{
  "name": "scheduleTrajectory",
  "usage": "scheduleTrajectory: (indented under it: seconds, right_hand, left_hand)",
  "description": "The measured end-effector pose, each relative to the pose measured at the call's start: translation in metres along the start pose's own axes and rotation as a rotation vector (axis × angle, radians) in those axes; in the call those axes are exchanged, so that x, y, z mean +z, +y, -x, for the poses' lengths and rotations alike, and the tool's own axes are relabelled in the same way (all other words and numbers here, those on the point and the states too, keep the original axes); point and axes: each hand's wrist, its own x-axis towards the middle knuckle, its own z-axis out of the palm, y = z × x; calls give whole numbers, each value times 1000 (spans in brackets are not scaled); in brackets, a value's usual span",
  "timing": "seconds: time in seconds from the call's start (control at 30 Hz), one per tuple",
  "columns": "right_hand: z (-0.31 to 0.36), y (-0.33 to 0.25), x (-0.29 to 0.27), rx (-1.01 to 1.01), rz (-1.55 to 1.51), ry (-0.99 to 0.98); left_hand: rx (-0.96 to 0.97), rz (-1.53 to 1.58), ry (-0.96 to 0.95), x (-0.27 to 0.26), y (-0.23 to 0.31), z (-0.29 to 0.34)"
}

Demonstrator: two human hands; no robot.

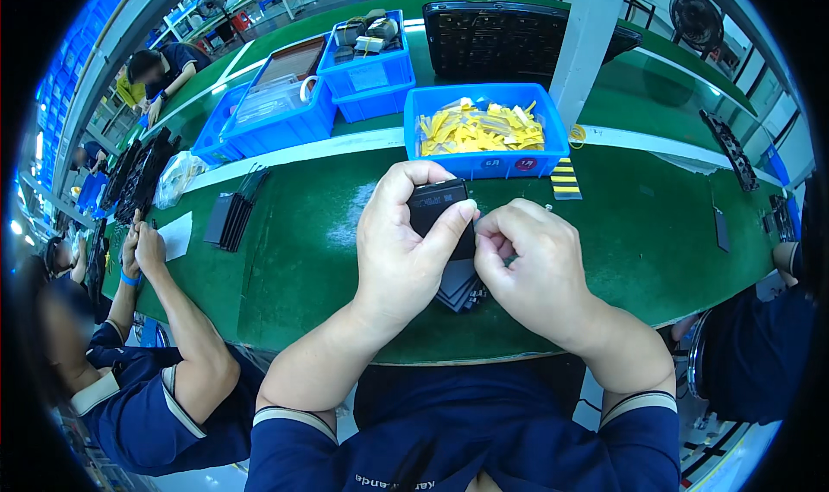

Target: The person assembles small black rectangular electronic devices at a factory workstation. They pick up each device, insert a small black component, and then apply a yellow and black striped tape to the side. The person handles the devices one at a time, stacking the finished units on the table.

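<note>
My left hand (390,246) is closed round a flat black battery pack (434,202), with the thumb across its printed face. The pack is tilted over the green bench in front of me. Thumb and forefinger of my right hand (544,268) are pinched together beside the pack's right edge. Whatever lies between those fingertips is too small or hidden to name. Below my hands, a fanned stack of similar flat black packs (458,283) lies on the bench, partly covered by my hands.
Beyond my hands stands a blue bin (479,166) of yellow strips, beside a yellow-and-black striped piece (566,179). More black packs (231,220) stand on the left. Several blue crates (285,134) line the back left. A grey post (587,47) rises behind; a co-worker (173,319) sits at left.
</note>
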Motion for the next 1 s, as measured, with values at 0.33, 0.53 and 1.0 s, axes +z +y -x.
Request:
scheduleTrajectory:
  seconds: [0.33,0.53,1.0]
  right_hand:
    - [-18,34,-23,404,-589,9]
    - [-21,44,-22,346,-516,22]
    - [-18,54,-25,-33,-108,-566]
  left_hand:
    - [-70,-248,-356,-12,12,-28]
    - [57,-573,-504,8,14,-26]
    - [26,-874,-317,-3,19,64]
